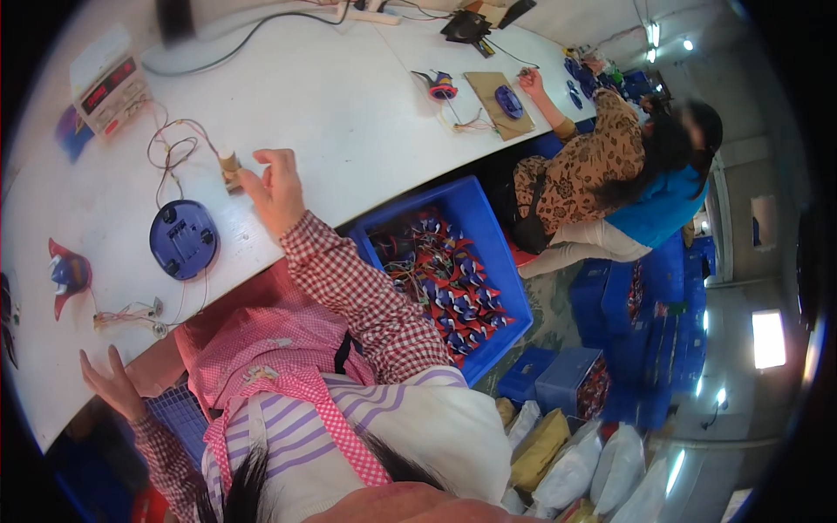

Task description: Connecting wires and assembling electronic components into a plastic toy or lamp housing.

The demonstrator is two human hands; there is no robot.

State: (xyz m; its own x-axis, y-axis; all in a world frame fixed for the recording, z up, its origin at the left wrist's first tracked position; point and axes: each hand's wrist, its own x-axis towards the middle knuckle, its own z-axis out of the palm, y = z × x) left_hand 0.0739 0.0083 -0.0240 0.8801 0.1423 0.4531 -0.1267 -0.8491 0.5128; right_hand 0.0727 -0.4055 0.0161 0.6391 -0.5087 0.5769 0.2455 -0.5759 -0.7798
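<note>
My right hand is over the white table, fingers curled but apart and nothing seen between them. Its thumb is close to a small tan cylinder-shaped piece with wires attached; whether they touch I cannot tell. To the left lies a dark blue oval plastic base with a compartment in its middle and wires running from it. My left hand is open at the table's front edge, fingers spread. Near it lie thin wires with small parts, joined toward a red and blue toy piece farther left.
A power supply with a red display stands at the far left. Beside my right forearm sits a blue bin of red, blue and white toy pieces. A co-worker sits along the table by another blue base. Sacks lie behind.
</note>
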